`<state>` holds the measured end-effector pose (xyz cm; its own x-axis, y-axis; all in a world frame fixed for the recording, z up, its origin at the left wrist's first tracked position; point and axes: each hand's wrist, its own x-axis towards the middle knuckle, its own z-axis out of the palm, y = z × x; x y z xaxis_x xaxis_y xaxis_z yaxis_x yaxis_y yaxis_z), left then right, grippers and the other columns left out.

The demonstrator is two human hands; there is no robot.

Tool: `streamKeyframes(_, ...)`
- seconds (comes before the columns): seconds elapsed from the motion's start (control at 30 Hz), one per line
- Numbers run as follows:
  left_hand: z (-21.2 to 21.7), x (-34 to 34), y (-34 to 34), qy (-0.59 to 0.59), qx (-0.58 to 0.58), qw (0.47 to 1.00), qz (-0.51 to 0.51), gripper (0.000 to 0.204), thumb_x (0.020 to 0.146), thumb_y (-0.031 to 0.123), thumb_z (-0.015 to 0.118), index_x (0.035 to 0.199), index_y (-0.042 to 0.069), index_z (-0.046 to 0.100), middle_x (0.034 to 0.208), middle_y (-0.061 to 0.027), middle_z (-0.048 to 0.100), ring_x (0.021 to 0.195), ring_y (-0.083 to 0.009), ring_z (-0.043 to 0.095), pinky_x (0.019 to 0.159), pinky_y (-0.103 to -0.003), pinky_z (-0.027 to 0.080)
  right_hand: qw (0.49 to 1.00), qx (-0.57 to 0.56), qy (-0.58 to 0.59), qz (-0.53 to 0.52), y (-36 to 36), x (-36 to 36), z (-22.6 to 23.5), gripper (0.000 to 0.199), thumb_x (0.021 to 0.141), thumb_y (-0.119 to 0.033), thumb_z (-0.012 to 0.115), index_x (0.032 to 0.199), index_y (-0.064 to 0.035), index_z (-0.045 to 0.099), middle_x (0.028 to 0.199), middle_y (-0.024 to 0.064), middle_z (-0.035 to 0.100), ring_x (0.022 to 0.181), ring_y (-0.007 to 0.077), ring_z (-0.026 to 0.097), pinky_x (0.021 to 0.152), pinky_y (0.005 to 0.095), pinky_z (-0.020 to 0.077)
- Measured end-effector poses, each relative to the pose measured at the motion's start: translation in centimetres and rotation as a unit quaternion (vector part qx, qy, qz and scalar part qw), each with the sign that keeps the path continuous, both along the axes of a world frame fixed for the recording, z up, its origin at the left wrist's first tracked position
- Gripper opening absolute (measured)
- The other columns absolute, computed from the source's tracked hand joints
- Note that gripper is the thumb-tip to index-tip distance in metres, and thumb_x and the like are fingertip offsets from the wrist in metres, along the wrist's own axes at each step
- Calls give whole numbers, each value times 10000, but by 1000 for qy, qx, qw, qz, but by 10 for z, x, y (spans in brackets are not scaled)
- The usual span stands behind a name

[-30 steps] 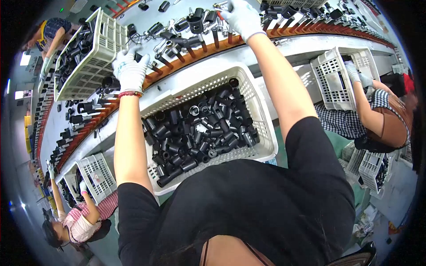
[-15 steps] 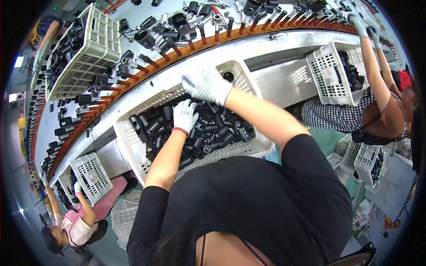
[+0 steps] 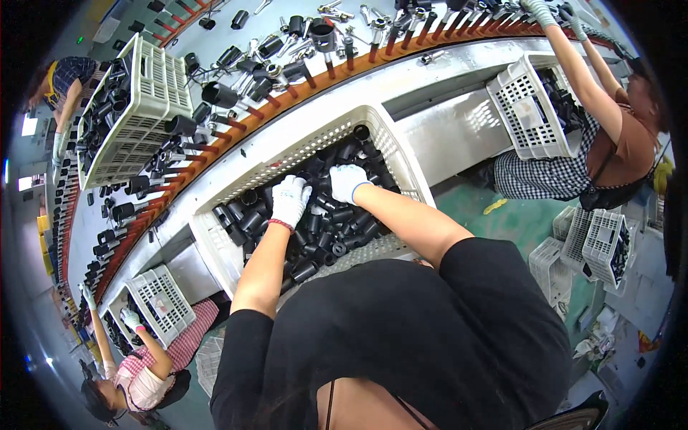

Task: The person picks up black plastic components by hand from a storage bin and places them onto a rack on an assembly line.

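Both my hands wear white gloves and reach down into a white slotted plastic crate (image 3: 297, 154) filled with several black tube-shaped parts (image 3: 337, 229). My left hand (image 3: 290, 201) rests on the pile near the crate's middle, fingers curled over the parts. My right hand (image 3: 349, 181) is just beside it to the right, fingers bent down into the pile. Whether either hand grips a part is hidden by the gloves and the heap.
Beyond the crate runs a curved conveyor with an orange rail (image 3: 236, 136) carrying black parts on pegs. Another white crate (image 3: 136, 107) stands on the belt at left. A person at right works beside a crate (image 3: 527, 100); another person (image 3: 143, 365) sits lower left.
My hands came down from the conveyor pegs into the crate and now both press into the pile of black parts, closer together than before.
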<state>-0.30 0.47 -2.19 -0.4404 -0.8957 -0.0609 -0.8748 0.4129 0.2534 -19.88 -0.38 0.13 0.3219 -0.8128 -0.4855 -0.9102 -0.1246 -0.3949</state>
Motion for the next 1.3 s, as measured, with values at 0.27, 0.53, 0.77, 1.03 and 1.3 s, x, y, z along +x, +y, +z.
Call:
streamKeyframes(0.27, 115, -27, -27, 292, 29, 949, 118, 265, 796, 233, 665, 869, 7, 546, 804, -146, 539, 753, -283, 532, 695, -364, 436, 914, -27, -363, -181, -31, -58, 110, 649, 710, -311, 687, 1213, 46, 488, 1143, 213, 581, 1087, 310, 544, 947, 347, 402)
streamKeyframes(0.53, 196, -81, -121, 257, -193, 946, 49, 229, 866, 247, 592, 966, 42, 579, 931, -154, 569, 828, -328, 591, 725, -404, 470, 825, -41, -450, -341, -33, -76, 118, 469, 759, -228, 695, 1138, -5, 534, 1020, 97, 591, 927, 176, 554, 816, 295, 448)
streamKeyframes(0.77, 192, -69, -184, 48, -191, 973, 122, 304, 926, 320, 463, 1055, 52, 523, 970, -213, 542, 879, -373, 579, 748, -451, 481, 789, -133, -502, -329, -21, -83, 97, 491, 776, -286, 686, 1172, -39, 533, 983, 124, 619, 934, 194, 577, 831, 305, 453)
streamKeyframes(1.03, 213, -31, -163, -102, -252, 962, 35, 222, 899, 284, 520, 973, 76, 546, 966, -189, 548, 780, -355, 602, 680, -438, 491, 730, -206, -505, -413, -71, -97, 132, 384, 784, -186, 705, 1107, -21, 578, 977, 59, 639, 905, 147, 580, 814, 268, 459)
streamKeyframes(1.3, 202, 21, -148, -56, -251, 963, 80, 173, 896, 231, 532, 964, 72, 536, 941, -187, 536, 792, -368, 581, 662, -448, 478, 639, -368, -584, -338, -219, -132, 117, 280, 777, -193, 733, 963, -38, 591, 874, 21, 627, 761, 107, 556, 707, 252, 460)
